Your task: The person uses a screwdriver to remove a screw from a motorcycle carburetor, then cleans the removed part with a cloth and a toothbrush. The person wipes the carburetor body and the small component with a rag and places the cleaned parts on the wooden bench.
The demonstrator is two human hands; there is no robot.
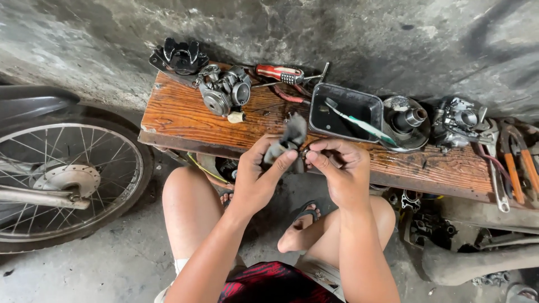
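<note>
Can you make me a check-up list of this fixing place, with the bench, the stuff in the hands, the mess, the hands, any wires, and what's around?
Surface: worn wooden plank, used as a bench.
Job's things: dark grey rag and a small part, too small to identify.
Clutter: carburetor, red-handled screwdriver, black tray with a toothbrush, second carburetor, orange-handled pliers.
Grippers: left hand pinches the rag; right hand pinches the small part beside it.
Cables: nothing seen for certain.
Surroundings: spoked wheel, concrete wall.
</note>
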